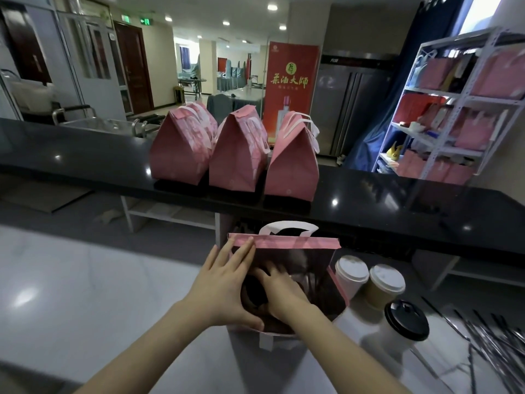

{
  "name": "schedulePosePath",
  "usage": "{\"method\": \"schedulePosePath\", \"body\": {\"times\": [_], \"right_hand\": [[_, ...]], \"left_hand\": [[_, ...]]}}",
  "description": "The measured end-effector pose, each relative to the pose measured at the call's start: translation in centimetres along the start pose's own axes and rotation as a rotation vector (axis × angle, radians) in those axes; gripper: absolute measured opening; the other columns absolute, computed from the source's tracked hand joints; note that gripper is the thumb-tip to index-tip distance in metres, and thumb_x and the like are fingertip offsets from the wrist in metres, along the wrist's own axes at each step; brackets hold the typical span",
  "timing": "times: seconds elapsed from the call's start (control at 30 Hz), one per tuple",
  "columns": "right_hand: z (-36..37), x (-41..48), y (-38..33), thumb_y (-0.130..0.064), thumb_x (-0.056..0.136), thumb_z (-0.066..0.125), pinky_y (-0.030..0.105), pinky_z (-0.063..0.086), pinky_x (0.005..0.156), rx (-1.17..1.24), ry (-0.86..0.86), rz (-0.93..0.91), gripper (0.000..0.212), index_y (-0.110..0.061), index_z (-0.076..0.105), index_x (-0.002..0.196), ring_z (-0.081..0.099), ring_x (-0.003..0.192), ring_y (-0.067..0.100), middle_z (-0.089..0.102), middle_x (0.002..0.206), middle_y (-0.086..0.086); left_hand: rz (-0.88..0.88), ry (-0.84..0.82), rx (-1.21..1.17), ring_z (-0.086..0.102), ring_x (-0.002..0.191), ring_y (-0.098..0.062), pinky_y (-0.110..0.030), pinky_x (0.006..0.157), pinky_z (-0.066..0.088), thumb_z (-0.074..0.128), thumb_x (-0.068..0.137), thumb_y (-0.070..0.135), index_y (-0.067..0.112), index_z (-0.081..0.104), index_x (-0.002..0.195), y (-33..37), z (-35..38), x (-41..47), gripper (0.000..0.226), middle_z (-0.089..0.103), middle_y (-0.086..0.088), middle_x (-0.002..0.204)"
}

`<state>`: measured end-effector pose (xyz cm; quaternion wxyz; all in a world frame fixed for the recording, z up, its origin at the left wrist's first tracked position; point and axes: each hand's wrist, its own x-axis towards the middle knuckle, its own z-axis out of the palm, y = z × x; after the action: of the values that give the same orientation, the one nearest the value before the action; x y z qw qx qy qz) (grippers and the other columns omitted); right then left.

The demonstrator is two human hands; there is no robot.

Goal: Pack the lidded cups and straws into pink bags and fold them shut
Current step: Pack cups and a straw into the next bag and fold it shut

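On the white counter (85, 280) straight in front of you, head view only. The open pink bag (298, 242) stands upright, mouth up, with the long side of the mouth running left-right.

Your left hand (224, 282) lies against the bag's left wall, fingers straight, thumb at the near rim. It's bracing, not gripping. Your right hand (279, 288) is down inside the mouth, fingers blurred over a dark round shape. Can't tell if it holds anything, or if that shape is a lid.

Three cups stand just right of the bag: white-lid cup (351, 270) close against the bag wall, tan cup (387, 280) beside it, black-lid cup (406, 319) nearer you. The straws (497, 336) lie in a loose pile further right, slanting across the counter. Your right hand is nearer to both.

My read: you're mid-fill on this bag and the fold isn't started. Three folded bags (238, 155) sit on the black counter (85, 155) behind and look finished.
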<state>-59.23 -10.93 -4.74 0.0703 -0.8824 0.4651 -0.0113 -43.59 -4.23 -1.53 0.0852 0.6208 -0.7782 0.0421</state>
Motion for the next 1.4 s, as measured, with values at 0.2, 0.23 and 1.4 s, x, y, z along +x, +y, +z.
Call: {"method": "schedulePosePath", "body": {"times": [0.2, 0.23, 1.4], "right_hand": [[0.0, 0.4, 0.2, -0.016, 0.082, 0.069, 0.049, 0.045, 0.096, -0.018, -0.036, -0.066, 0.067, -0.027, 0.034, 0.139, 0.023, 0.136, 0.033, 0.022, 0.15, 0.004], [-0.1, 0.6, 0.1, -0.015, 0.083, 0.068, 0.05, 0.045, 0.098, -0.024, -0.04, -0.084, 0.066, -0.026, 0.035, 0.14, 0.022, 0.137, 0.033, 0.022, 0.151, 0.004], [-1.8, 1.9, 2.7, -0.029, 0.074, 0.077, 0.042, 0.041, 0.102, -0.043, -0.193, -0.043, 0.072, -0.035, 0.043, 0.138, 0.041, 0.127, 0.027, 0.045, 0.141, -0.001]], "left_hand": [[0.024, -0.02, -0.01, -0.041, 0.136, -0.015, -0.041, 0.114, -0.02, 0.047, 0.048, 0.091, 0.027, -0.032, 0.142, -0.2, 0.4, 0.9, 0.138, -0.034, 0.013, 0.149], [0.031, -0.023, -0.013, -0.042, 0.136, -0.015, -0.041, 0.115, -0.02, 0.047, 0.048, 0.091, 0.028, -0.033, 0.14, -0.3, 0.5, 1.0, 0.137, -0.035, 0.013, 0.149], [0.102, -0.024, -0.142, -0.043, 0.134, -0.01, -0.039, 0.112, -0.021, 0.047, 0.052, 0.092, 0.028, -0.026, 0.148, -3.4, 0.7, 2.3, 0.136, -0.041, 0.018, 0.147]]}}
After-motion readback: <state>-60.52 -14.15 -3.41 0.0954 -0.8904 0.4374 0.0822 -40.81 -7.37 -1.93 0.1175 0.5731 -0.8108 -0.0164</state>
